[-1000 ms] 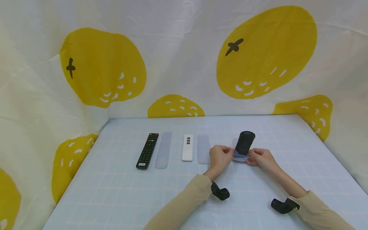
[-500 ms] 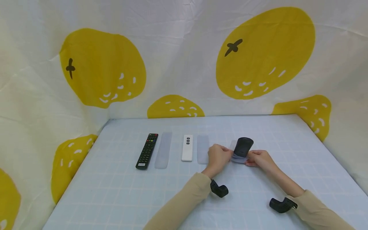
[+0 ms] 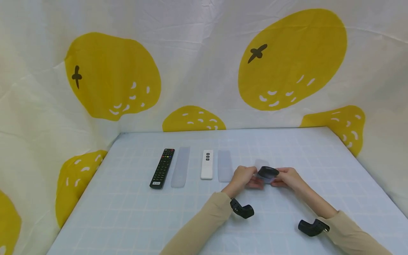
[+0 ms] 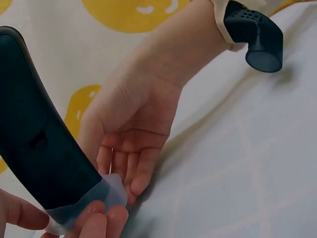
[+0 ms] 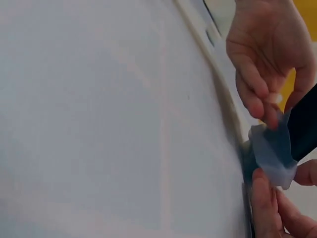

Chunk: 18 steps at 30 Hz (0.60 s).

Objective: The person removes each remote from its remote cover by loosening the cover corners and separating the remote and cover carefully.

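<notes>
In the head view, a dark remote control (image 3: pixel 268 172) is seen nearly end-on, tilted up, with its lower end in the mouth of a clear remote cover (image 3: pixel 261 163). My left hand (image 3: pixel 243 177) pinches the cover's left edge, its lower fingers spread beneath. On the other side, my right hand (image 3: pixel 288 177) pinches the right edge between thumb and fingers. The left wrist view shows the remote's back (image 4: pixel 42 129) and the film (image 4: pixel 111 192) around its end. In the right wrist view the cover's bunched mouth (image 5: pixel 273 154) lies between both hands.
To the left lie a long black remote (image 3: pixel 162 169), a long clear cover (image 3: pixel 180 167), a white remote (image 3: pixel 207 164) and a shorter clear cover (image 3: pixel 225 166), side by side on the pale checked tablecloth (image 3: pixel 134 219). A fabric backdrop (image 3: pixel 197 63) stands behind the table.
The remote has tipped toward me, from nearly upright to end-on, and sits lower. My left hand has shifted slightly down, its lower fingers now showing. My right hand has barely moved.
</notes>
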Available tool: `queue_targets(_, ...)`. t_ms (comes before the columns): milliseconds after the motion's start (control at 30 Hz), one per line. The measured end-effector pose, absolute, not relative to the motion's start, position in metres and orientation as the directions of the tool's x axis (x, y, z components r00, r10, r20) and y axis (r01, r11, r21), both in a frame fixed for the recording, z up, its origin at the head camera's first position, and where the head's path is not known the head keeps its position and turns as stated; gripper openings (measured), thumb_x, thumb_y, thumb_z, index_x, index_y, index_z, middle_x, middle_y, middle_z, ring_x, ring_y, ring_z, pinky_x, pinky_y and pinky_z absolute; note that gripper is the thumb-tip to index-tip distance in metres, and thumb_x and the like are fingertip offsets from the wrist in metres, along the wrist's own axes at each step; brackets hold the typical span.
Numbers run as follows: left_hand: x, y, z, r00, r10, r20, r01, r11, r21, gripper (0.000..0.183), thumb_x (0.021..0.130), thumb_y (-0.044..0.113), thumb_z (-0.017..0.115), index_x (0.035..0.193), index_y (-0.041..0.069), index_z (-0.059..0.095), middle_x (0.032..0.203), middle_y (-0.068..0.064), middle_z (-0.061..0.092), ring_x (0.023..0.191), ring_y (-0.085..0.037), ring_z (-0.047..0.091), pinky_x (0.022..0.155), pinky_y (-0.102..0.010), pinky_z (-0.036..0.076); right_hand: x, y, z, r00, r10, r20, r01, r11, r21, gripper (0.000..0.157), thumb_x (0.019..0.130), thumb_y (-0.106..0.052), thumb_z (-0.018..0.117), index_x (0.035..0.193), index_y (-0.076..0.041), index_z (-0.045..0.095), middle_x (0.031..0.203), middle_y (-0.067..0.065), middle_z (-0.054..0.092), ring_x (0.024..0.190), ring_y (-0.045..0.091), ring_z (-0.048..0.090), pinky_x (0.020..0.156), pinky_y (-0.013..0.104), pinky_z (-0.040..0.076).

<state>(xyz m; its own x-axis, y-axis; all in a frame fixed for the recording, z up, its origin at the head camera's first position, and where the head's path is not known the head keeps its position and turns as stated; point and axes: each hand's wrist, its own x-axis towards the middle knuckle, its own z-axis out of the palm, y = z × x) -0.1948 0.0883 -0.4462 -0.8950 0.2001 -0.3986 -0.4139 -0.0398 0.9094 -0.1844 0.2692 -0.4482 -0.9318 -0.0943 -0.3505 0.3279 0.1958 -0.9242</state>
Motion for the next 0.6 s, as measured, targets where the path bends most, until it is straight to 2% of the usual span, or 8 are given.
queue_targets(133, -0.1947, 0.0861, -0.4447, -0.886, 0.247, -0.393, -0.425, -0.089, 0.901, 0.027, 0.083, 0.006, 0.046, 0.094, -0.011, 0.066, 0.086, -0.028, 0.07, 0.081, -0.039, 0.071, 0.07, -0.038, 0.059, -0.1827, 0.2671, -0.4473, -0.937, -0.1, -0.335, 0.306, 0.232, -0.923, 0.047, 0.096, -0.019, 0.056, 0.124, 0.019, 0.05, 0.08, -0.005, 0.068, 0.07, 0.005, 0.067, 0.068, 0.023, 0.058)
queue_targets(267, -0.1975, 0.0845, -0.4437, -0.911, 0.171, -0.375, -0.383, -0.016, 0.924, 0.028, 0.083, 0.012, 0.052, 0.098, -0.006, 0.067, 0.091, -0.012, 0.07, 0.077, -0.023, 0.068, 0.064, -0.027, 0.057, -0.1835, 0.2634, -0.4474, -0.951, -0.065, -0.301, 0.272, 0.287, -0.919, 0.052, 0.095, -0.033, 0.059, 0.119, 0.013, 0.058, 0.082, -0.004, 0.068, 0.069, 0.004, 0.067, 0.069, 0.021, 0.057)
queue_targets(367, -0.2006, 0.0865, -0.4448, -0.931, 0.062, -0.361, -0.352, 0.121, 0.928, 0.024, 0.081, 0.018, 0.058, 0.094, -0.001, 0.066, 0.085, -0.003, 0.06, 0.074, -0.011, 0.052, 0.061, -0.019, 0.044, -0.1841, 0.2614, -0.4473, -0.968, -0.022, -0.252, 0.23, 0.339, -0.912, 0.056, 0.094, -0.039, 0.059, 0.117, 0.013, 0.06, 0.088, 0.002, 0.071, 0.07, 0.005, 0.068, 0.069, 0.021, 0.057)
queue_targets(467, -0.2024, 0.0889, -0.4472, -0.939, 0.014, -0.344, -0.335, 0.19, 0.923, 0.023, 0.082, 0.019, 0.059, 0.092, 0.0, 0.066, 0.083, -0.003, 0.059, 0.076, -0.013, 0.049, 0.067, -0.023, 0.042, -0.1851, 0.2605, -0.4461, -0.977, 0.019, -0.211, 0.201, 0.396, -0.896, 0.058, 0.094, -0.043, 0.058, 0.113, 0.011, 0.063, 0.089, 0.003, 0.071, 0.07, 0.006, 0.068, 0.069, 0.019, 0.056)
queue_targets(600, -0.2017, 0.0897, -0.4494, -0.949, 0.026, -0.314, -0.306, 0.169, 0.937, 0.023, 0.086, 0.021, 0.059, 0.097, 0.002, 0.066, 0.09, -0.004, 0.063, 0.082, -0.014, 0.053, 0.077, -0.028, 0.046, -0.1883, 0.2617, -0.4443, -0.984, 0.059, -0.166, 0.174, 0.451, -0.875, 0.055, 0.093, -0.045, 0.058, 0.106, 0.008, 0.067, 0.083, -0.003, 0.069, 0.068, 0.005, 0.065, 0.067, 0.017, 0.053)
